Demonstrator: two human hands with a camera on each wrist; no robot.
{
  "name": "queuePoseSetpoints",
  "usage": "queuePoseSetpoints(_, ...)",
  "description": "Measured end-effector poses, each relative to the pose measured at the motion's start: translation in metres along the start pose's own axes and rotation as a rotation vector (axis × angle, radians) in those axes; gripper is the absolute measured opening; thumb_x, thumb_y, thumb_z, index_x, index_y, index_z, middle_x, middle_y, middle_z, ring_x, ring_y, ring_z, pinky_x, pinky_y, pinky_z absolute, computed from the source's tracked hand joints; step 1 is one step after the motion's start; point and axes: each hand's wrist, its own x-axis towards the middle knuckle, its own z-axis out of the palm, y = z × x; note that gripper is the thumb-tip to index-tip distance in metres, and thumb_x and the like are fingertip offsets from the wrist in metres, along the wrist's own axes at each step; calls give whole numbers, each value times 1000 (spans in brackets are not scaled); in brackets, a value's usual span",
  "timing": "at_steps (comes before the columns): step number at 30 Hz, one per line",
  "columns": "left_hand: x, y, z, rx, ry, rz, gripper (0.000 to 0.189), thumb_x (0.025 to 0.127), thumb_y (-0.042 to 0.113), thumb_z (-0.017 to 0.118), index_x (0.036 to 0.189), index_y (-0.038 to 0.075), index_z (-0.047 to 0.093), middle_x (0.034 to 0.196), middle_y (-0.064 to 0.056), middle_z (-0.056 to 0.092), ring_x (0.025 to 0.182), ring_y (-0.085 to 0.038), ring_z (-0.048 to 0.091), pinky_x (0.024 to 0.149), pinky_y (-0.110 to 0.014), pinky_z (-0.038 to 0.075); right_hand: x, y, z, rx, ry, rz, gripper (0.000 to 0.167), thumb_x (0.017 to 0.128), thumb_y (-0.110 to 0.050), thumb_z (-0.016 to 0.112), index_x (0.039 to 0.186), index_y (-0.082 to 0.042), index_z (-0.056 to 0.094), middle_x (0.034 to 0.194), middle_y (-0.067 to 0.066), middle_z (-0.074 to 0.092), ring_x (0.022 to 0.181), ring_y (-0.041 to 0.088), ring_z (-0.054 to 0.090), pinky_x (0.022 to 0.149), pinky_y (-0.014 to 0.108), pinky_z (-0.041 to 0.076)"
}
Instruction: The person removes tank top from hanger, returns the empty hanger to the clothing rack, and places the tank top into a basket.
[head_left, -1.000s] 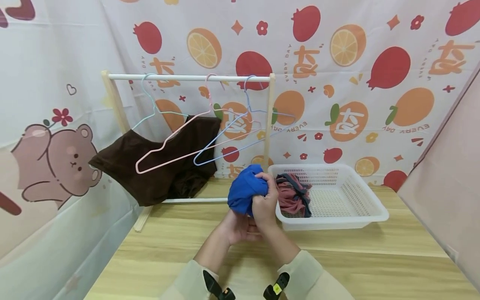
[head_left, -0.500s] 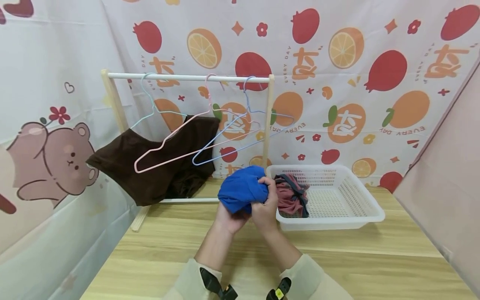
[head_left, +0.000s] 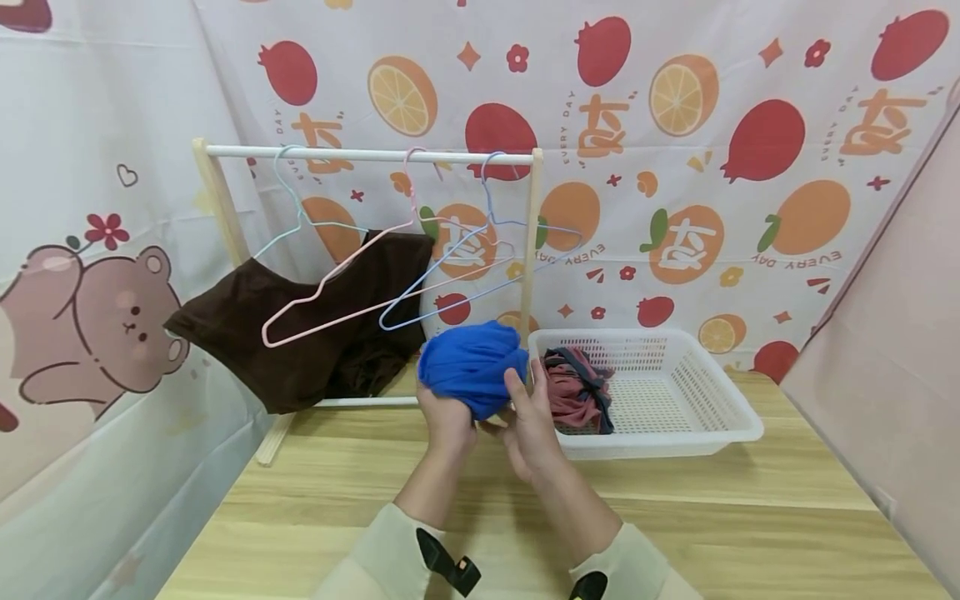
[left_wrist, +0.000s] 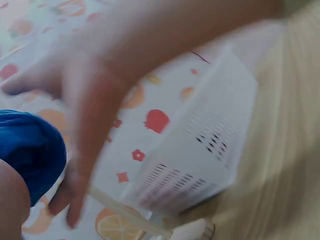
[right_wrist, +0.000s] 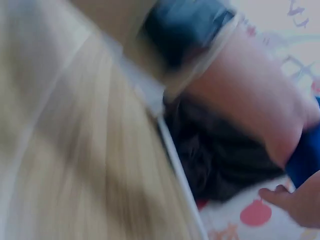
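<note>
The blue cloth (head_left: 471,367), bunched wider than tall, rests on the left hand (head_left: 448,423); its fingers' state I cannot tell. The right hand (head_left: 531,421), fingers spread, stands at the cloth's right edge.

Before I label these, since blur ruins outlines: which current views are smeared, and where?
Head: fairly sharp, blue cloth and white basket clear. Left wrist: crossing forearm smeared. Right wrist: wooden tabletop streaked, dark wrist strap soft.
</note>
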Motion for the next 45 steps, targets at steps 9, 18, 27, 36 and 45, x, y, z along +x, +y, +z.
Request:
queuePoseSetpoints(9,-9,-10,-5,527,-413,836,33,94,6,65,122,-5,53,128,-22,60,119,-38,58,109,-38,42,-6,-27,2,-29,-61,229,85,89,-78,35,155,-27,18,157,15,25,139,37,33,106,66,30)
queuePoseSetpoints(18,-22,-16,4,703,-676,1092,36,89,9,70,119,-3,55,129,-19,60,123,-34,58,106,-52,41,3,-52,-18,57,-176,271,60,95,-56,50,137,-14,38,127,-6,53,115,5,53,99,21,45)
queuePoseSetpoints(27,-27,-19,-2,901,-927,972,87,72,-2,77,147,-5,32,150,-18,43,141,-30,41,113,-50,34,8,-49,-46,-14,-144,178,27,100,-23,48,126,-18,42,113,-6,61,106,8,60,94,25,49)
queuePoseSetpoints(36,-30,-16,-6,876,-1073,760,99,73,9,68,153,-4,12,161,-17,23,149,-31,23,118,-46,25,19,-61,-67,-202,-205,87,58,87,-5,65,136,-17,37,129,8,52,109,21,62,92,35,53)
queuePoseSetpoints(45,-30,-27,14,756,-1079,475,99,82,15,71,156,2,7,166,-12,-1,151,-30,14,114,-50,31,35,-88,-101,-497,-52,70,82,81,-5,74,147,-22,29,143,13,40,124,33,45,96,45,48)
